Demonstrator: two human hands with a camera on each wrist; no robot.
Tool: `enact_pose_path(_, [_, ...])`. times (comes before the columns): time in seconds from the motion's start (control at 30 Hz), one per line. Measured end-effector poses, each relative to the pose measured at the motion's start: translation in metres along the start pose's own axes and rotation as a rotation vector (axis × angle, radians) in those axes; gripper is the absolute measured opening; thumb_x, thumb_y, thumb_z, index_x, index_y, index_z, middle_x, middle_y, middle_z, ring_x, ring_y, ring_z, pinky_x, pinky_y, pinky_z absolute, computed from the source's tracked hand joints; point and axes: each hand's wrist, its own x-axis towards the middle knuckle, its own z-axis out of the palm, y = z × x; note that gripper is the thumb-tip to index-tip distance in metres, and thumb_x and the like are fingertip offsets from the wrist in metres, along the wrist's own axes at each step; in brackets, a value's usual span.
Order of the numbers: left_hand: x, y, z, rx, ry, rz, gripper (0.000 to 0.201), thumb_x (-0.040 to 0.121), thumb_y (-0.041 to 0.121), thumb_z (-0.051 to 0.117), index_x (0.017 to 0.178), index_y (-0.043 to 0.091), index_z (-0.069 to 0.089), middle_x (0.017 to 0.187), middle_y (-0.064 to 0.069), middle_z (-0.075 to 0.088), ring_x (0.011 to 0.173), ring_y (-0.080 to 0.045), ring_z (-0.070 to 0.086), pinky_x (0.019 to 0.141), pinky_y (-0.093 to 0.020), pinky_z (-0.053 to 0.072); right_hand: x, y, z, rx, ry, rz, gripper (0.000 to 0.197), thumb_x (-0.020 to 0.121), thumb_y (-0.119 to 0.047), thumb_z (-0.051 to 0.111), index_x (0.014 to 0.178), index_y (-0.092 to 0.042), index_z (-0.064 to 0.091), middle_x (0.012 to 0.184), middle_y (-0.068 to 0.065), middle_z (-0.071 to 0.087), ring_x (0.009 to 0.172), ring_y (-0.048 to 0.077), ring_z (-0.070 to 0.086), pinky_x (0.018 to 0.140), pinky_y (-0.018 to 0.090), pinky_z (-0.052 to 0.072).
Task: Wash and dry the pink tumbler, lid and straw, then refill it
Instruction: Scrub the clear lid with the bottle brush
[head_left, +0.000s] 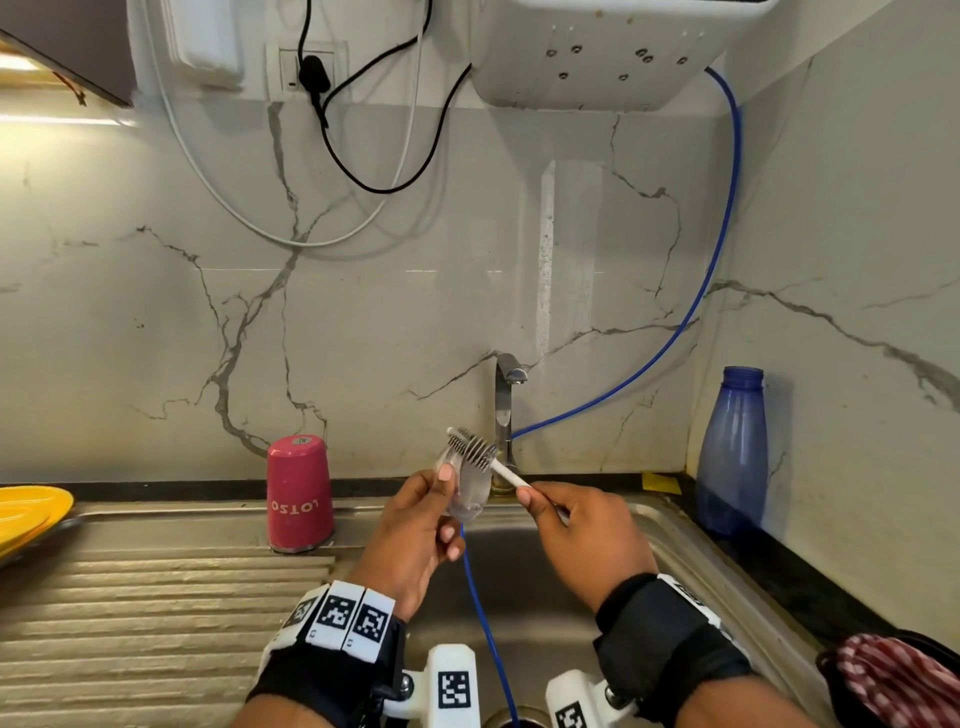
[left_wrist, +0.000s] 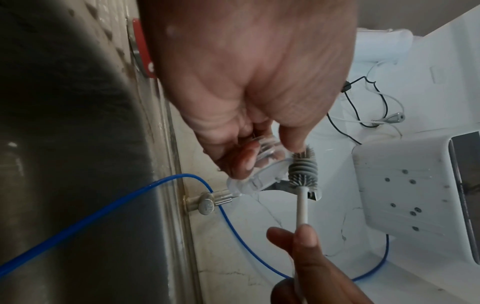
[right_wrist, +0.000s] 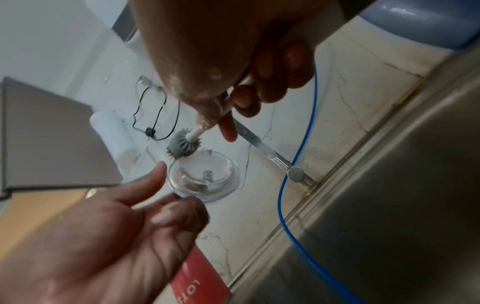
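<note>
My left hand (head_left: 423, 519) holds the clear round lid (head_left: 470, 493) above the sink, thumb and fingers pinching its rim (right_wrist: 205, 176). My right hand (head_left: 582, 530) grips the white handle of a brush (head_left: 506, 475); its grey bristle head (head_left: 472, 448) lies against the lid's top edge (left_wrist: 302, 170). The pink tumbler (head_left: 300, 493) stands upside down on the drainboard to the left. No straw shows in any view.
The steel sink (head_left: 670, 545) lies below my hands, the tap (head_left: 506, 410) behind them. A blue hose (head_left: 483, 613) runs down into the drain. A blue bottle (head_left: 732, 452) stands at the right, a yellow plate (head_left: 31, 512) far left, a checked cloth (head_left: 904, 680) lower right.
</note>
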Motion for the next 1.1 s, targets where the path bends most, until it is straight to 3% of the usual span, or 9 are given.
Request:
enact_pose_path(0.1, [0.0,-0.003,0.0,-0.008,-0.014,0.006,0.033,0.101,0.031,0.053,0.116,0.003,0.061,0.091,-0.01,0.064,0.054,-0.011,0.041,0.045,-0.023,0.038,-0.001,-0.001,0.0,0.03,0.011,0.019,0.035,0.097,-0.059,0.046,0.113,-0.039,0.069,0.073,-0.011,0.063,0.071,0.008,0.059,0.068,0.03,0.054])
enact_pose_path(0.23, [0.0,-0.002,0.0,-0.015,-0.008,0.075,0.037,0.093,0.042,0.055,0.107,0.009,0.064,0.082,-0.003,0.066,0.058,-0.012,0.043,0.047,-0.024,0.041,-0.005,-0.009,-0.002,0.011,-0.015,-0.075,0.035,0.097,-0.061,0.044,0.114,-0.041,0.067,0.071,-0.008,0.062,0.068,0.008,0.057,0.057,0.024,0.046])
enact_pose_path(0.37, [0.001,-0.007,0.001,0.053,-0.023,0.084,0.026,0.099,0.031,0.053,0.111,0.013,0.067,0.086,-0.003,0.066,0.06,-0.011,0.043,0.053,-0.026,0.043,-0.002,-0.007,-0.002,0.002,0.005,0.004,0.035,0.097,-0.061,0.044,0.109,-0.039,0.069,0.071,-0.008,0.062,0.068,0.009,0.057,0.057,0.024,0.045])
enact_pose_path(0.5, [0.003,-0.011,0.0,0.134,-0.024,0.087,0.022,0.103,0.024,0.05,0.113,0.014,0.067,0.083,-0.006,0.055,0.057,-0.007,0.039,0.056,-0.026,0.041,-0.003,-0.003,0.001,0.033,-0.002,0.042,0.033,0.097,-0.06,0.046,0.103,-0.039,0.07,0.072,-0.008,0.063,0.07,0.01,0.059,0.064,0.03,0.052])
enact_pose_path(0.7, [0.004,-0.01,-0.003,0.039,0.018,0.025,0.038,0.106,0.034,0.042,0.12,0.006,0.063,0.065,-0.008,0.04,0.048,-0.009,0.039,0.048,-0.027,0.039,0.0,0.006,-0.003,0.13,0.073,0.044,0.035,0.095,-0.062,0.048,0.102,-0.037,0.072,0.071,-0.01,0.064,0.07,0.007,0.059,0.064,0.029,0.053])
enact_pose_path(0.93, [0.007,0.005,-0.015,-0.124,0.049,0.109,0.043,0.105,0.037,0.042,0.121,0.002,0.061,0.07,-0.003,0.061,0.049,-0.007,0.034,0.044,-0.024,0.039,0.003,0.019,0.003,0.116,0.015,0.006,0.031,0.094,-0.06,0.052,0.104,-0.039,0.073,0.073,-0.009,0.067,0.073,0.008,0.06,0.069,0.033,0.054])
enact_pose_path(1.03, [0.007,0.009,-0.019,0.025,0.041,0.132,0.042,0.106,0.038,0.039,0.117,0.004,0.062,0.064,0.002,0.062,0.047,-0.005,0.04,0.043,-0.024,0.036,0.006,0.023,0.004,0.119,0.03,-0.023,0.026,0.093,-0.06,0.052,0.105,-0.045,0.07,0.074,-0.011,0.068,0.074,0.009,0.062,0.07,0.035,0.055])
enact_pose_path(1.1, [0.006,0.008,-0.015,0.165,0.012,0.138,0.044,0.107,0.038,0.037,0.115,0.005,0.064,0.074,-0.006,0.063,0.053,-0.01,0.047,0.044,-0.026,0.035,0.006,0.02,0.001,0.127,0.059,-0.059,0.024,0.093,-0.061,0.052,0.107,-0.048,0.066,0.075,-0.012,0.068,0.074,0.009,0.062,0.07,0.036,0.055])
